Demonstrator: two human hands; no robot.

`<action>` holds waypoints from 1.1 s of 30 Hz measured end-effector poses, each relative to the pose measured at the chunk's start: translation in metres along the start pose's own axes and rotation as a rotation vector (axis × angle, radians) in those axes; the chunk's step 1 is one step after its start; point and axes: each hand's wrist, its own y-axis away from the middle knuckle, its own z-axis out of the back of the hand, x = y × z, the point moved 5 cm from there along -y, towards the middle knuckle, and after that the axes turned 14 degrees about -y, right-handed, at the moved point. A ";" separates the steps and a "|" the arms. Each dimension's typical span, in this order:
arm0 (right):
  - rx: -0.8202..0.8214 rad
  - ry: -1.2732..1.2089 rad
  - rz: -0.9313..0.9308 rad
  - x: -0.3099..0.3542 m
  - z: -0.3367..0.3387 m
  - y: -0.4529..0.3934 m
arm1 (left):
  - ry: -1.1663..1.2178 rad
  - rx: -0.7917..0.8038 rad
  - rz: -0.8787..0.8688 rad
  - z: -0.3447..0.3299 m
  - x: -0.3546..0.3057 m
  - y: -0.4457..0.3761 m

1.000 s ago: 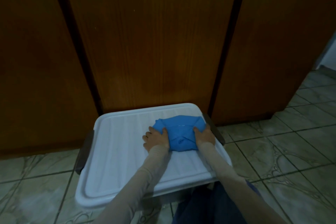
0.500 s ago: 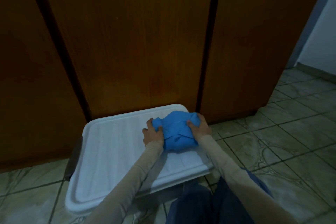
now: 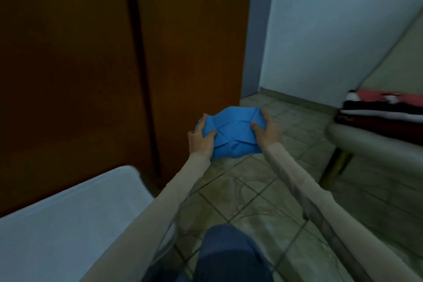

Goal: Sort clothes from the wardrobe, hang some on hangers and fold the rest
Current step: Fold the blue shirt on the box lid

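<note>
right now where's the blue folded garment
In the head view the blue folded garment is mid-frame, held off the floor between the left hand and right hand, before the wardrobe door.

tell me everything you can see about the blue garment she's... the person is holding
The blue garment is a bright blue cloth folded into a compact, roughly square bundle, with creases and overlapping flaps across its top. It looks soft and thin; the picture is too blurred to tell what kind of clothing it is. It is held up in the air over the tiled floor, in front of the wardrobe door. The left hand grips its left edge and the right hand its right edge, thumbs on top.
</note>
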 end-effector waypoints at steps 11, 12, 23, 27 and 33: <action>-0.358 0.083 0.144 0.061 0.216 -0.053 | 0.117 0.344 -0.394 -0.161 -0.173 -0.006; -0.382 0.100 0.144 0.063 0.232 -0.056 | 0.112 0.373 -0.411 -0.176 -0.186 -0.005; -0.580 0.354 0.002 0.059 0.344 -0.084 | 0.040 0.526 -0.454 -0.302 -0.265 0.006; -0.576 0.538 -0.104 0.043 0.348 -0.093 | -0.045 0.534 -0.435 -0.336 -0.260 -0.009; -0.578 0.905 -0.134 0.031 0.338 -0.100 | -0.388 0.389 -0.488 -0.358 -0.244 -0.021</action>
